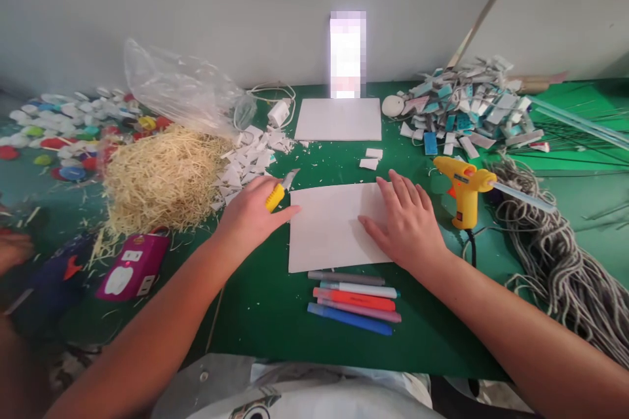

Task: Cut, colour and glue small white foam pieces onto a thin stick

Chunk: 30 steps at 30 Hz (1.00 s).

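Note:
A white rectangular board (329, 229) lies flat on the green table in front of me. My left hand (253, 209) is closed around a yellow utility knife (275, 198), its blade out and pointing away to the upper right. The thumb of that hand reaches to the board's left edge. My right hand (405, 219) rests on the board's right part with its fingers stretched out. Just below the board lie several markers, among them a red marker (356, 299) and a blue marker (348, 319). Two small white pieces (369, 163) sit beyond the board.
On the right are a yellow glue gun (462, 193), grey cord (550, 236) and a heap of cut pieces (466, 111). Straw (164, 180), a purple power box (133, 266) and bottle caps (63, 131) lie left. Another person's hand (14, 249) shows at far left. A second board (338, 120) lies behind.

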Each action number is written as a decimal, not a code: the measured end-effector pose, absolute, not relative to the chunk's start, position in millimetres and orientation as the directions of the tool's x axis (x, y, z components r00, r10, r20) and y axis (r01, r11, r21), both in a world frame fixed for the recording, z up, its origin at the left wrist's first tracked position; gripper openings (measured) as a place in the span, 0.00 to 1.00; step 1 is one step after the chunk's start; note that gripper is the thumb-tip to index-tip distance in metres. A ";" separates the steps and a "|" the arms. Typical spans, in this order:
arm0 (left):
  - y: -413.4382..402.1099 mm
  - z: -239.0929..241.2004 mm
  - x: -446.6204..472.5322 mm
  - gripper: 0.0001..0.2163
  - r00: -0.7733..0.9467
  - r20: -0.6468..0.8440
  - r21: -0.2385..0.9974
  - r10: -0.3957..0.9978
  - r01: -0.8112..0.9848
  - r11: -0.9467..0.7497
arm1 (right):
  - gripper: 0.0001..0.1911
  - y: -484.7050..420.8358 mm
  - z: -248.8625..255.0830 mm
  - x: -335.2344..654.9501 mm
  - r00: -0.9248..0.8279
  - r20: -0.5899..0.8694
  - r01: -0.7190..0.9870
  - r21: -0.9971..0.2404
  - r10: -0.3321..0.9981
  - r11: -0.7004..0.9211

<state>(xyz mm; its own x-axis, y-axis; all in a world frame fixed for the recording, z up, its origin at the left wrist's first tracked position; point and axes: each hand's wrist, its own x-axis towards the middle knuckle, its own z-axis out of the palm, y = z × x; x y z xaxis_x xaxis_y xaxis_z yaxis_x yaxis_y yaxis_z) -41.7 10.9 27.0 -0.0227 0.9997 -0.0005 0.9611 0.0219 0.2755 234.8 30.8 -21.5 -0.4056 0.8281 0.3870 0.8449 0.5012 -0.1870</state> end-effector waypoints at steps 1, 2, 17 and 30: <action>12.7 27.3 -37.5 0.20 -0.007 -0.036 0.265 0.999 0.964 0.016 | 0.31 32.1 -23.7 235.0 -0.388 0.383 0.852 -0.196 0.838 0.485; 14.3 27.8 -32.4 0.24 0.013 -0.083 0.248 0.996 0.969 0.008 | 0.32 33.4 -25.8 235.1 -0.380 0.381 0.853 -0.208 0.843 0.479; 28.8 55.2 -3.7 0.40 -0.011 -0.348 0.010 0.937 1.000 0.016 | 0.26 41.4 -25.4 238.2 -0.198 0.426 0.704 -0.565 0.883 0.430; 30.9 88.1 -1.7 0.21 -0.015 -0.300 -0.108 0.954 0.994 -0.019 | 0.26 30.5 -1.8 243.7 -0.207 0.654 0.591 -0.509 0.727 0.626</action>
<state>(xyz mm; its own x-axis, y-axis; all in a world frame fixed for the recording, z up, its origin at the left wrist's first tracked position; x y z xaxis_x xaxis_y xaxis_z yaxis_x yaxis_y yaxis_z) -1.7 30.9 88.1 -0.0147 0.9537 -0.3003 0.9939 -0.0188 -0.1083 243.7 30.5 -1.8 -0.2067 0.7275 0.6543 0.5906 0.6259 -0.5094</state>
